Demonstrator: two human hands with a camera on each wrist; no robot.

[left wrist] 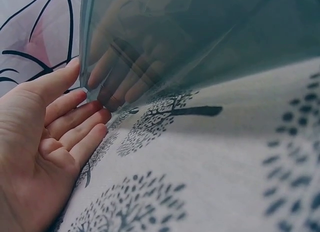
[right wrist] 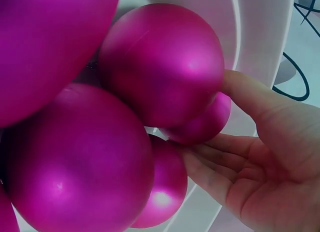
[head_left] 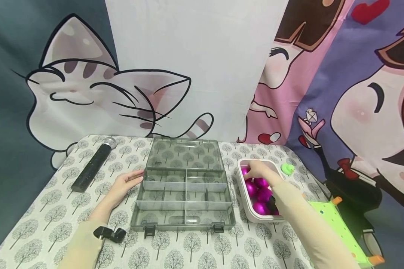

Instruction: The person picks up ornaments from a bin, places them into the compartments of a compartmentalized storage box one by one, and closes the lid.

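A translucent grey compartment box (head_left: 183, 226) stands with its lid (head_left: 185, 153) raised on the table. My left hand (head_left: 126, 183) is at the box's left side, fingers extended and touching its wall; in the left wrist view the hand (left wrist: 60, 127) has its palm turned to the grey plastic (left wrist: 200, 37). Inside a white bin (head_left: 252, 216) to the right, several shiny magenta balls (head_left: 264, 194) lie together. My right hand (head_left: 260, 172) reaches into the far part of the bin. In the right wrist view, thumb and fingers grip a magenta ball (right wrist: 207, 122), their tips partly hidden behind balls.
A black microphone (head_left: 92, 166) lies at the table's left. Beyond the bin's right side sits a green rubber duck (head_left: 287, 169). A lime-green board with orange pegs (head_left: 338, 228) is at the right edge, partly behind my right sleeve. A dark object (head_left: 272, 203) lies among the balls.
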